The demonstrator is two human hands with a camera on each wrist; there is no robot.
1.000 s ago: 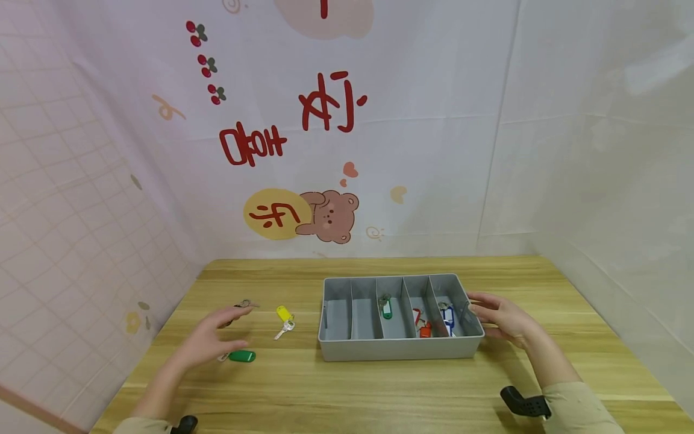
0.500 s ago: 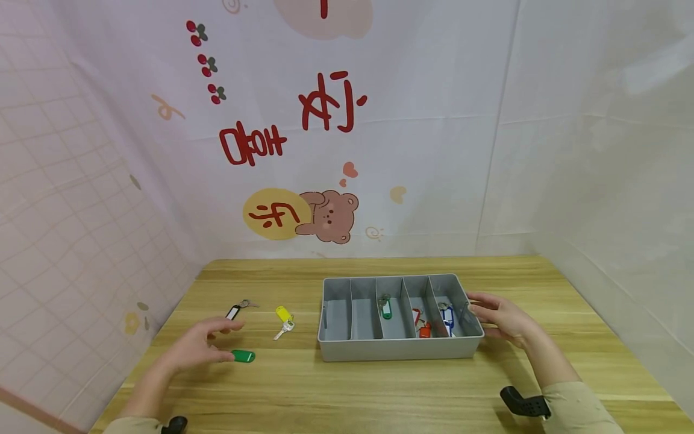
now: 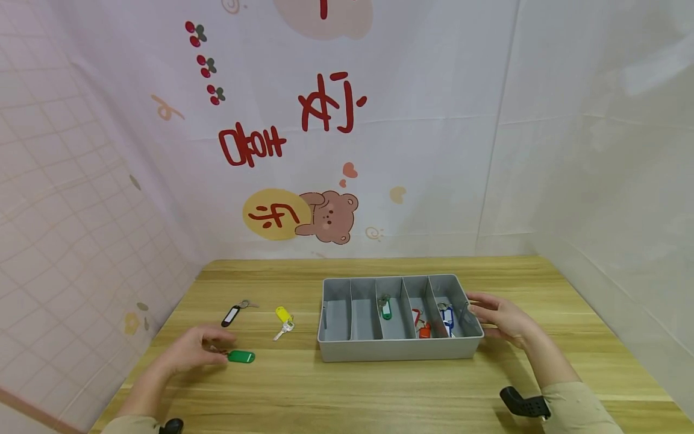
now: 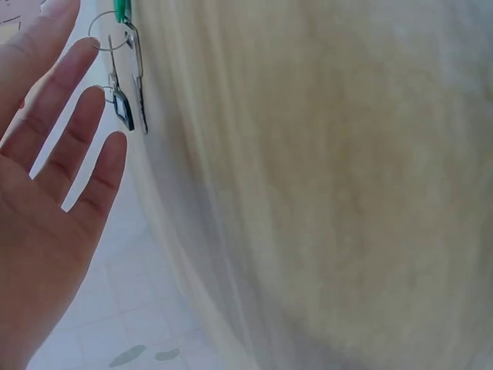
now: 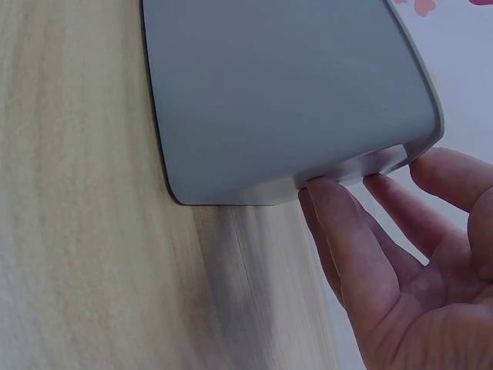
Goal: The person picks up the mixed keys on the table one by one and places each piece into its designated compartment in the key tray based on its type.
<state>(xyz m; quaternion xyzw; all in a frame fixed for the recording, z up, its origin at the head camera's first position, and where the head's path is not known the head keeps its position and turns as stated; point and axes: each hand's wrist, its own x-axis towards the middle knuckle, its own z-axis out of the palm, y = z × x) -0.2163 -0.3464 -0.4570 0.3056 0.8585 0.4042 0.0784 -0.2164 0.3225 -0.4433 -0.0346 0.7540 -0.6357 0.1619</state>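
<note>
In the head view, my left hand [image 3: 192, 351] is low over the table beside a green key tag [image 3: 241, 356], its ring between thumb and fingers. The left wrist view shows the fingers loosely extended by the key ring [image 4: 108, 31]; the thumb is out of view there, and no firm grip shows. A black key tag [image 3: 231, 316] and a yellow key tag [image 3: 283, 313] lie beyond, each with a key. My right hand [image 3: 501, 316] rests against the right end of the grey divided box [image 3: 398, 349]. Fingertips [image 5: 327, 189] touch its end wall, one at the rim.
The box has several compartments. From the right, they hold blue tags [image 3: 447, 316], red tags [image 3: 425, 330] and a green tag [image 3: 386, 308]; the two leftmost show nothing inside. A printed cloth [image 3: 434, 181] hangs behind the wooden table [image 3: 379, 398].
My left hand has drawn back toward the person, off the black tag, to the green tag's ring. The green tag has shifted very slightly. The right hand and box are still.
</note>
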